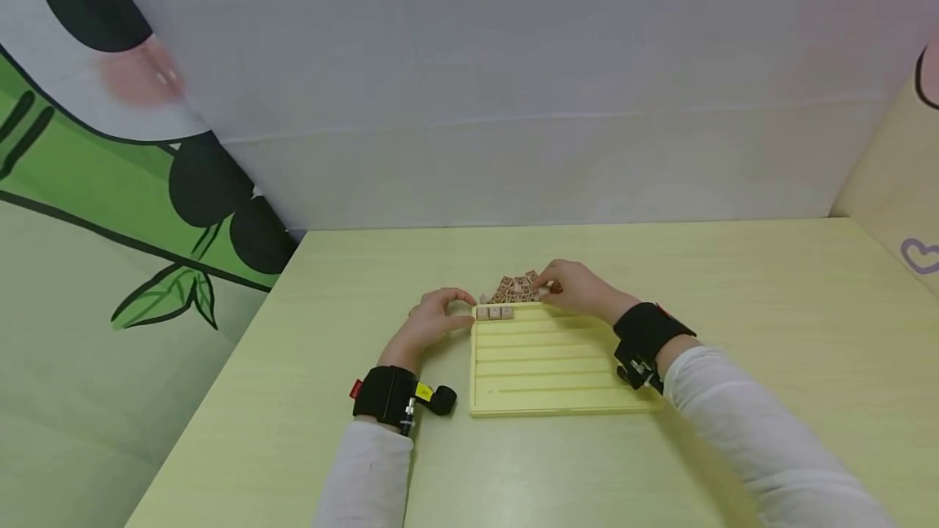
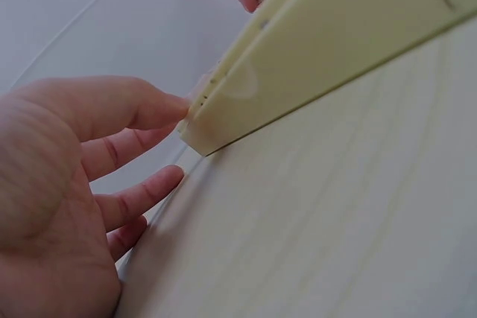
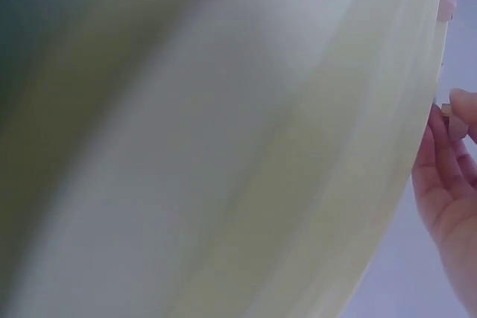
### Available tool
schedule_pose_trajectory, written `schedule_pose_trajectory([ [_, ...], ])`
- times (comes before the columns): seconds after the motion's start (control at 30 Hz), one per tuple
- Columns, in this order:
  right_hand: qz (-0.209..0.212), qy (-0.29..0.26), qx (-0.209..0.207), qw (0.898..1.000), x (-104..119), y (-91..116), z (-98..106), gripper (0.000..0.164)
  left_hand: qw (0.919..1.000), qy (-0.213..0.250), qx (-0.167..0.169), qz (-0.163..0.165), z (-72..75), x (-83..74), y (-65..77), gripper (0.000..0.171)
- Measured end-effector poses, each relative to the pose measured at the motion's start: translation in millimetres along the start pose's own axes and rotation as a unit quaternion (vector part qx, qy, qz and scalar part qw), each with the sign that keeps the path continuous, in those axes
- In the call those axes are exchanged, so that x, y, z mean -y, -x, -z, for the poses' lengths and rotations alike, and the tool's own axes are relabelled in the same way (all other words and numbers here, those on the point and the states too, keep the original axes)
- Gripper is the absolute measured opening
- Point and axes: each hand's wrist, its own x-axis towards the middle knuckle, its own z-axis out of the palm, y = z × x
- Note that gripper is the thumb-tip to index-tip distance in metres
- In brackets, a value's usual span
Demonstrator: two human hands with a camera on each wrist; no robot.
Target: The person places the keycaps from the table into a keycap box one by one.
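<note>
A yellow ridged board lies flat on the table. Three small square tiles sit side by side in its top left row. At that corner my left hand touches the board's edge with thumb and forefinger, the other fingers loosely spread; the left wrist view shows the thumb tip right at the edge. Behind the board is a heap of wooden tiles with dark markings. My right hand reaches over the board's far edge to the heap and pinches a small wooden tile between thumb and fingers.
The light wooden table runs back to a pale cloth wall. A green cartoon print covers the left side, and a beige panel stands at the right. Both wrists wear black straps with cameras.
</note>
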Motion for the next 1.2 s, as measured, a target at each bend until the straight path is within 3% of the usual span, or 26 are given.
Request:
schedule_pose_trajectory([
  [0.33, 0.005, -0.019, -0.001, 1.000, 3.3, -0.2, -1.9, 0.027, 1.0000, -0.002, -0.002, -0.002, -0.9, -2.2, 1.6, 0.023],
  [0.9, 0.024, 0.064, -0.004, 0.998, 22.0, -4.1, -6.7, 0.012, 0.9999, -0.006, -0.001, -0.012, 0.9, -0.9, 2.0, 0.022],
  [1.2, 0.018, 0.073, 0.005, 0.997, 25.8, -3.3, -10.9, 0.010, 0.9998, -0.011, 0.000, -0.019, 1.0, 0.5, 0.9, 0.022],
])
